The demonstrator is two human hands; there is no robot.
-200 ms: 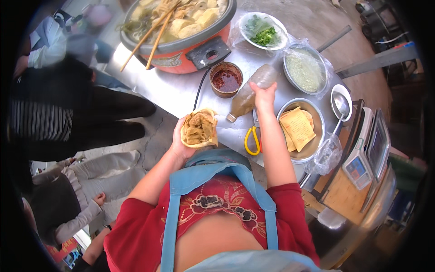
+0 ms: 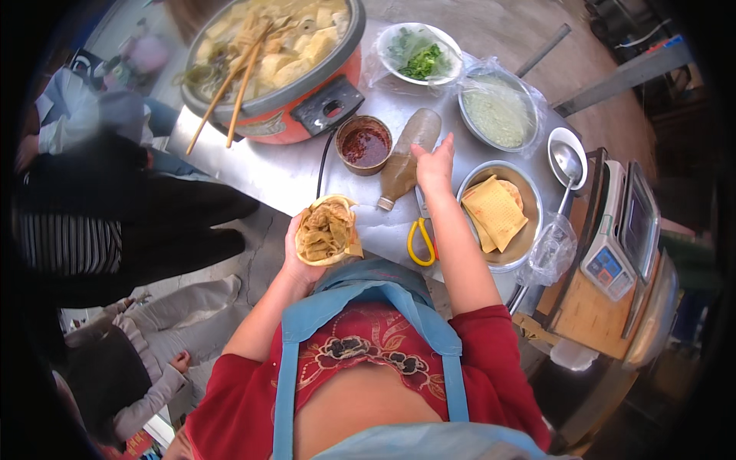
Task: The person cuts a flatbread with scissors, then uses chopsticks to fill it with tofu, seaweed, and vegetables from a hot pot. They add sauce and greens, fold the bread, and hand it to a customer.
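So from my feed: left hand (image 2: 300,253) has a cupped grip under a flatbread wrap (image 2: 327,230) stuffed with tofu-skin strips, held just off the counter (image 2: 284,172) edge. Right hand (image 2: 434,165) is clenched round the base of a brownish squeeze bottle (image 2: 405,157), tipped nozzle-down toward the wrap (not over it yet). Looks like the saucing step to me. Next move probably needs the nozzle brought above the filling, then a gentle squeeze.
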